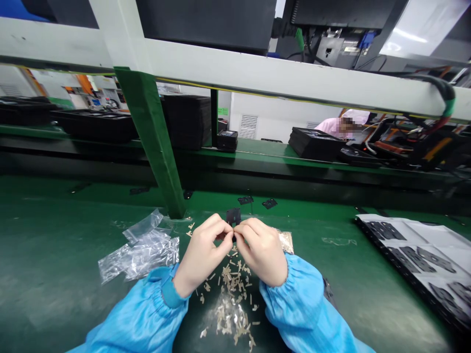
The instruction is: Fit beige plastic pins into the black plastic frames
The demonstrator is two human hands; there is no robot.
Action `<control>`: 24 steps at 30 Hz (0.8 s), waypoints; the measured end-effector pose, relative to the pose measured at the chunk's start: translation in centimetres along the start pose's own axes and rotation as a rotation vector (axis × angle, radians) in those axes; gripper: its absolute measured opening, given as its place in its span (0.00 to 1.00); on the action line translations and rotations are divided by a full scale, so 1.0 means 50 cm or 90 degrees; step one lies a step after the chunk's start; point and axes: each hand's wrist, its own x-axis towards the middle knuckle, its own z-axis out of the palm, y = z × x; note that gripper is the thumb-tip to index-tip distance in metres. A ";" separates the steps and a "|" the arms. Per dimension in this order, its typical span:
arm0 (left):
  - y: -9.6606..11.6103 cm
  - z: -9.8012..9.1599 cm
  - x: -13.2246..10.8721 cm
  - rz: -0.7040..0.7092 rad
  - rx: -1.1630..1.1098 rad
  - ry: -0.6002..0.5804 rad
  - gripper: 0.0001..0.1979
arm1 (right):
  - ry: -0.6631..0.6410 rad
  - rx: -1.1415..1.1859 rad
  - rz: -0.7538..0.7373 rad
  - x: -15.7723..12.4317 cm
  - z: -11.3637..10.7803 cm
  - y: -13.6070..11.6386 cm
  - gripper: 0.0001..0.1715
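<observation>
A small, thin black plate [233,214] stands up between my hands, its lower part covered by my fingers. My left hand [206,250] is closed, with thumb and forefinger pinched at the plate's lower left. From the other side, my right hand [264,251] pinches the plate, its fingertips nearly touching those of the left. Any tiny piece between the fingertips is too small to make out. Below the hands, many little beige strips and bits [232,282] lie scattered on the green tabletop [66,294]. A small packet of beige pieces [286,241] sits behind my right wrist.
Crumpled clear plastic bags [147,255] lie to the left. On the right stands a tray [371,245] with a white liner and black parts. A green post [150,142] rises behind the bags. More black plates [270,203] lie farther back. A person [333,126] is in the background.
</observation>
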 end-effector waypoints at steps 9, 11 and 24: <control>0.000 0.005 -0.001 0.001 -0.012 0.011 0.08 | 0.003 0.016 0.016 -0.005 0.001 -0.003 0.10; 0.000 0.003 -0.001 -0.003 -0.012 0.010 0.09 | -0.010 0.029 0.016 -0.005 -0.001 -0.001 0.10; 0.004 0.005 -0.005 -0.005 -0.015 0.009 0.09 | -0.004 0.021 0.028 -0.004 0.001 -0.004 0.09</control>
